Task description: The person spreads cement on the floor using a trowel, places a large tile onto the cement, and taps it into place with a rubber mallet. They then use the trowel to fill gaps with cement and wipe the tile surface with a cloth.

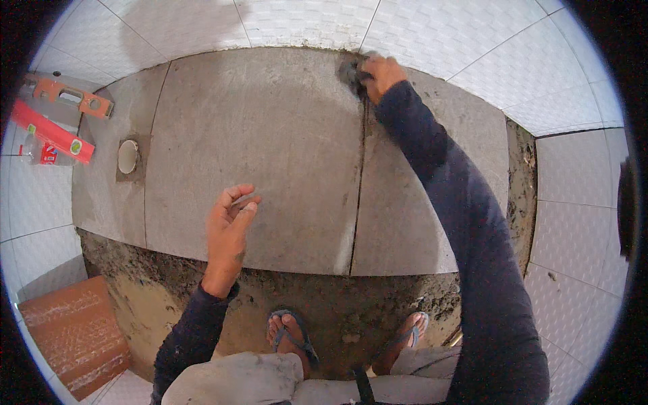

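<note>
My right hand (383, 75) reaches to the far edge of the floor tiles, its fingers closed round a dark grey wad (351, 75). Motion blurs the wad, and whether it is a rag or a sponge I cannot tell. It presses on the large grey floor tile (263, 142) near the top of the joint (360, 189) with the tile (418, 223) on its right. Over the near left part of the large tile hovers my left hand (231, 223), empty, its fingers loosely bent and apart.
White textured wall tiles (472, 40) rise behind and on both sides. At far left lie an orange level (67, 96), a red level (54, 131) and a clear bottle (47, 155). A round drain pipe (127, 156) opens in the left tiles. Wet mortar (324, 297) borders them; a brown tile (74, 337) leans near left.
</note>
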A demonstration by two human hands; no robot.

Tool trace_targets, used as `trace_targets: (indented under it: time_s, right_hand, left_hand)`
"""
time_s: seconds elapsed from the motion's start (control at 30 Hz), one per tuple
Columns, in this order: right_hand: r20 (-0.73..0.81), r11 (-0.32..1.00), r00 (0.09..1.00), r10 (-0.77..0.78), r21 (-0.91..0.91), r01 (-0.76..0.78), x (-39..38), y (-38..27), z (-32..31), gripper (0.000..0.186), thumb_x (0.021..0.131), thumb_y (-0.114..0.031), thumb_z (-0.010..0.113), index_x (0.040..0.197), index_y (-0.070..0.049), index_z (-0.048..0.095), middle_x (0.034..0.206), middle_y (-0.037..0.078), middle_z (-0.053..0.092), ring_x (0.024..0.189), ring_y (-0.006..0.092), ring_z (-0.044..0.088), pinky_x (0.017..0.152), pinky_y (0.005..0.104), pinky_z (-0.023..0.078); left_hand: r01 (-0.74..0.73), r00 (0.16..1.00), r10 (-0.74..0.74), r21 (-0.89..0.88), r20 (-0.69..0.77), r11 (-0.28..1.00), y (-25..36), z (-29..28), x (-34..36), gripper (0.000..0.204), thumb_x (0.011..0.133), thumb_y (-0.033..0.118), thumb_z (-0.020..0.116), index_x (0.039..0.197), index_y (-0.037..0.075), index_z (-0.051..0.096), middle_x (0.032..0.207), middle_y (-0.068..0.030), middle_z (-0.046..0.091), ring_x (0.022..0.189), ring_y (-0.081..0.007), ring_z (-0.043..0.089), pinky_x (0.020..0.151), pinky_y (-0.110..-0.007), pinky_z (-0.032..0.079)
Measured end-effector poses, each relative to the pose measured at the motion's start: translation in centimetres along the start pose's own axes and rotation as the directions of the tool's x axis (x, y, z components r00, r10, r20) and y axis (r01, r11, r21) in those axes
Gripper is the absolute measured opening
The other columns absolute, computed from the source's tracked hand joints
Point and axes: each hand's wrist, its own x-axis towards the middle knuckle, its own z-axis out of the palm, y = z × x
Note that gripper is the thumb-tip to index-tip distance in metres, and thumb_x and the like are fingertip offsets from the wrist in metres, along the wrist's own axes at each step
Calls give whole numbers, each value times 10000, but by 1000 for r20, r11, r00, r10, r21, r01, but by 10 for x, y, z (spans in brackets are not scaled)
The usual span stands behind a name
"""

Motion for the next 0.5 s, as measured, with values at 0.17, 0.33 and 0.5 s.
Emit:
trace_targets:
  time_s: [0.17,0.33,0.5]
  right_hand:
    - [273,918,962,-5,383,-104,-2,22,-56,371,778,-238,733,1131,-129,708,1170,167,674,1124,381,609,977,449,484]
    - [-47,995,996,71,69,-67,21,14,-34,455,853,-386,662,1232,-134,658,1184,207,648,1143,396,596,975,470,491]
    - [-187,941,940,286,239,-239,-13,-12,10,391,836,-319,675,1169,-116,687,1124,218,659,1071,413,621,930,473,514]
  left_hand:
    - [-19,1000,19,-8,21,1000,-3,6,-1,343,930,167,597,1231,5,570,1191,-98,610,1120,-225,613,942,-354,479]
    - [-18,1000,18,5,19,1000,-1,8,-2,343,929,162,593,1232,3,570,1186,-103,611,1122,-220,610,948,-346,476]
    - [-23,1000,22,9,3,1000,-3,13,-4,328,927,134,583,1228,2,570,1184,-101,611,1121,-217,612,946,-334,476]
